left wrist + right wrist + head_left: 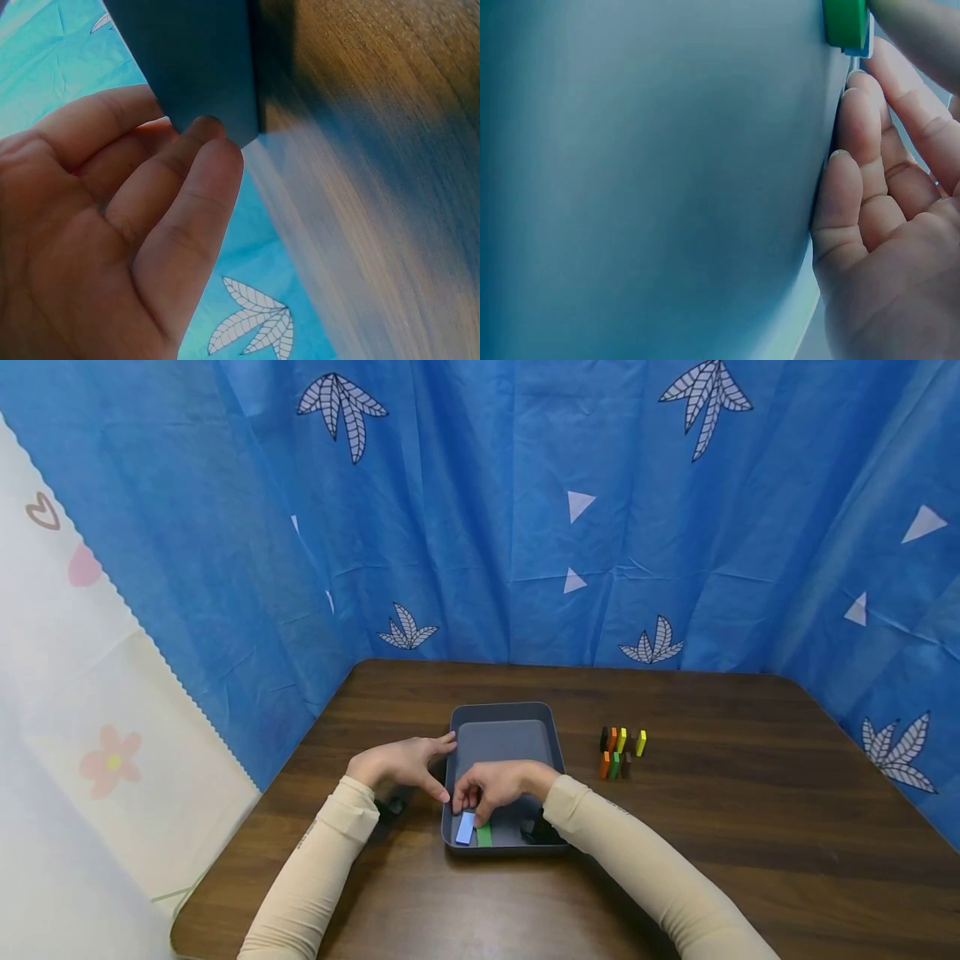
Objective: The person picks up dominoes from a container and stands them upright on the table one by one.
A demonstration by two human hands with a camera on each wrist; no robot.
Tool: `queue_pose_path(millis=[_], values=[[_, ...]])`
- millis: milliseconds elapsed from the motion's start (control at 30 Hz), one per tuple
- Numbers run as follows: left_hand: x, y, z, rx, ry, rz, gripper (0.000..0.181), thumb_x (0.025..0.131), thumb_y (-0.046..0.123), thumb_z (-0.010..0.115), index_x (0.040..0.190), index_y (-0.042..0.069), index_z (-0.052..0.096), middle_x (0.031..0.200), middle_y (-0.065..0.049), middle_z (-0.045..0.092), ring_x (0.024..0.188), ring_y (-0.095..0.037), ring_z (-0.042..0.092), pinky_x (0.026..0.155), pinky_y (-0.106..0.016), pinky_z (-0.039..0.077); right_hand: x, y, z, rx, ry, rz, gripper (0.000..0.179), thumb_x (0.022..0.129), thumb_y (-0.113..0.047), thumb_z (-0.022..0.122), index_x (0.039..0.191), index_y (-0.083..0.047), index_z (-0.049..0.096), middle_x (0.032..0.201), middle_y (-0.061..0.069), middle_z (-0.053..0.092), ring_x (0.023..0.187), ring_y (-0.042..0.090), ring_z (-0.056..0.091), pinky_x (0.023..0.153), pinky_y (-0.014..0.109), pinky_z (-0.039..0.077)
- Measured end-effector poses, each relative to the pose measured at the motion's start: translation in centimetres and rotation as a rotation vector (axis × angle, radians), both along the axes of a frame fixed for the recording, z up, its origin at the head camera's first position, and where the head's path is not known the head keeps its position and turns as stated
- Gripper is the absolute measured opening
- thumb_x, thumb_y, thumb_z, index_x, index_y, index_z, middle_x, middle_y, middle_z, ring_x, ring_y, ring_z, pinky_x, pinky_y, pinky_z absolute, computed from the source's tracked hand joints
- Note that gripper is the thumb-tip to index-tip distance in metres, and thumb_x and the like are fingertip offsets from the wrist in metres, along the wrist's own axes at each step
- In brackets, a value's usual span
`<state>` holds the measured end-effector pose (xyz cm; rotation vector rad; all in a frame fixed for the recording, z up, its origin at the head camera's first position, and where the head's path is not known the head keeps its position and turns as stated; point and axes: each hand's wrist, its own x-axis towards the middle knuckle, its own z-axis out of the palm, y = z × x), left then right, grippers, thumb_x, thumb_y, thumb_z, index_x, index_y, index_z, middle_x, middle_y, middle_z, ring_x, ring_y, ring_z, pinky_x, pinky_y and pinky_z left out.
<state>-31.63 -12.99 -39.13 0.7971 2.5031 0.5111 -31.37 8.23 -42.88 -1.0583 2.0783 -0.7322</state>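
Note:
A dark grey tray (504,711) lies on the table. Beside its left wall is my left hand (408,762), thumb and fingers spread apart. In the left wrist view, the fingertips (221,154) are right at the tray's outer wall (202,67). My right hand (498,783) reaches into the near left corner with bent fingers. There a light blue block (465,829) and a green block (484,836) lie side by side. The right thumb overlaps the green block's far end, and the index finger is by the blue block. I cannot tell whether the right hand pinches either block.
Right of the tray, several small upright blocks (621,741) in black, orange, yellow, green and brown stand in two short rows on the brown wooden table (750,793). A blue curtain (480,527) hangs behind the table's far edge.

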Motion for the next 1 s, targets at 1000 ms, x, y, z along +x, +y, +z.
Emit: queue_pose_path(millis=[1000], values=[[-0.08,-0.04,-0.03,0.026,-0.03,0.019,0.102,0.08,0.044,0.083,0.157,0.004,0.03,0.169,-0.01,0.015,0.152,-0.033,0.027,0.12,-0.052,0.031,-0.3,0.18,0.84,0.088,-0.084,0.135,0.048,0.084,0.01,0.07,0.125,-0.014,0.064,0.108,-0.005,0.055,0.096,0.006,0.048,0.087,0.018,0.045]])
